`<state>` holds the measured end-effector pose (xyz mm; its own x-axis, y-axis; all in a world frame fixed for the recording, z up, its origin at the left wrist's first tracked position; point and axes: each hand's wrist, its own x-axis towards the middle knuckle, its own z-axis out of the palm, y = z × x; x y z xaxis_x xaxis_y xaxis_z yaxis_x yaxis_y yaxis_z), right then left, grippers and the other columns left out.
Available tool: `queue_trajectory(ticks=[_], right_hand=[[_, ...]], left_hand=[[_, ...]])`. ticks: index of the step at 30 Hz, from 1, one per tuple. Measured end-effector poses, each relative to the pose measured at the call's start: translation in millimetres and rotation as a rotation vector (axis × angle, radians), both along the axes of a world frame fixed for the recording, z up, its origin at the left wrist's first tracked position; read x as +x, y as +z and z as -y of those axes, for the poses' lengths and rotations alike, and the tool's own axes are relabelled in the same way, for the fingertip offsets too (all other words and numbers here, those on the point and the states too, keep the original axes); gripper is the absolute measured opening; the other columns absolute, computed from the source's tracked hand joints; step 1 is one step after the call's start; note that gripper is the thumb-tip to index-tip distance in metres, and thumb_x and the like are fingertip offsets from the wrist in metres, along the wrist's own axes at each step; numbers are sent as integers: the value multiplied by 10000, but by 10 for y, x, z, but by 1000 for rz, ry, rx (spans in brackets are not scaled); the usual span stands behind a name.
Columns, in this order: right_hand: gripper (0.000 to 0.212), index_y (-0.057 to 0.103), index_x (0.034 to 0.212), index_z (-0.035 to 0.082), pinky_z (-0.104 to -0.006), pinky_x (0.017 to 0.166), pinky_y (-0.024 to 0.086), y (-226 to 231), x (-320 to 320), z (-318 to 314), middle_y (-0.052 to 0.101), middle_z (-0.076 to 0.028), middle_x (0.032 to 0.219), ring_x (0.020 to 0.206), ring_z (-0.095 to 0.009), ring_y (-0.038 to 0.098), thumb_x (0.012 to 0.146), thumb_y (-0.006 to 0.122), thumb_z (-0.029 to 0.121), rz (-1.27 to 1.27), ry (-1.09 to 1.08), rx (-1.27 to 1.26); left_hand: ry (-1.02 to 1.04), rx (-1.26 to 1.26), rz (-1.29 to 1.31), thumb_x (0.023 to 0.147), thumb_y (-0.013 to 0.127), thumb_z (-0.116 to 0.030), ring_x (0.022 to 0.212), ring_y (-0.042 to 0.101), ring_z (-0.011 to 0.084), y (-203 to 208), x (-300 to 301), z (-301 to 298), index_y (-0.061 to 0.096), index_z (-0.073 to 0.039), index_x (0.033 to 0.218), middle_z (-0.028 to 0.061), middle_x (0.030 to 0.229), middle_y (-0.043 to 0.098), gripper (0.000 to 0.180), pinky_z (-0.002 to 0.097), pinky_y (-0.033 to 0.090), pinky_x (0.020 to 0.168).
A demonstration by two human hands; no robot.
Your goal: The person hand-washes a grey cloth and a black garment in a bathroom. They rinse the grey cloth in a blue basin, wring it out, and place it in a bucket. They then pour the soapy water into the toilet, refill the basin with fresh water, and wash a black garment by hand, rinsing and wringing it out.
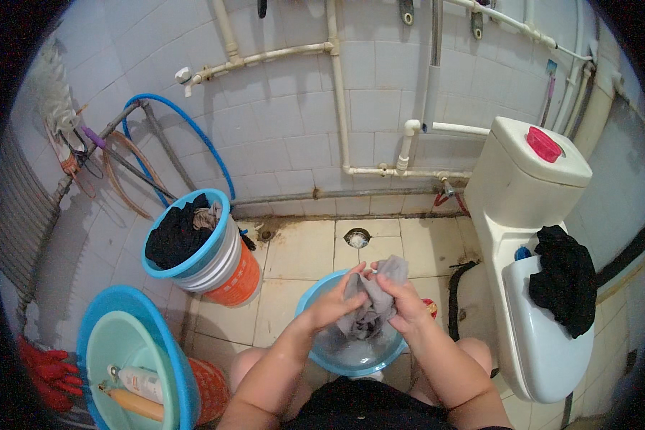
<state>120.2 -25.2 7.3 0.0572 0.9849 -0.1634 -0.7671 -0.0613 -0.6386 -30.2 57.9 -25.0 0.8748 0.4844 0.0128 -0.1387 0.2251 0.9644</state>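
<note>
A wet grey cloth is bunched between my two hands, over a blue basin that stands on the floor between my knees. My left hand grips the cloth's left side with the fingers curled around it. On the other side my right hand closes on it, and a fold sticks up past the thumb. The lower part of the cloth hangs down toward cloudy water in the basin. Whether the cloth touches the water, I cannot tell.
At left, a blue basin of dark clothes sits on a white and orange bucket. Nearer stands a pale green basin holding bottles, beside red gloves. The toilet at right carries a black garment. A floor drain lies ahead.
</note>
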Motion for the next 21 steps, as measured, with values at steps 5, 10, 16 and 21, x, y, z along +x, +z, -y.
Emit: queue_trajectory(ticks=[5, 10, 16, 21], right_hand=[[336, 484, 1110, 66, -356, 831, 472, -14, 85, -2, 570, -91, 1001, 938, -221, 566, 837, 613, 214, -130, -47, -37], [289, 516, 1085, 77, -332, 827, 466, -168, -149, -27, 571, -72, 1007, 928, -191, 566, 843, 609, 206, -43, -152, -108], [296, 508, 1082, 54, -311, 814, 459, -141, -302, -4, 564, -61, 999, 923, -171, 556, 843, 615, 192, 141, -265, -60], [316, 491, 1086, 41, -307, 809, 452, -122, -295, -62, 554, -62, 1006, 914, -164, 550, 835, 626, 176, 166, -350, -106]], left_hand=[[-27, -55, 30, 930, 442, -334, 1256, 324, 197, 155, 72, 204, 188, -78, 1407, 90, 1396, 292, 598, 327, 272, 1032], [181, -319, 66, 959, 337, -371, 1278, 297, 199, 28, 234, 375, 202, -79, 1406, 76, 1408, 278, 551, 331, 256, 1045], [308, -208, 167, 966, 295, -384, 1295, 275, 218, -138, 270, 376, 195, -57, 1401, 104, 1416, 269, 553, 336, 223, 1063], [487, -241, 261, 962, 268, -393, 1315, 240, 229, 80, 294, 372, 128, -25, 1402, 120, 1432, 244, 590, 357, 208, 1075]])
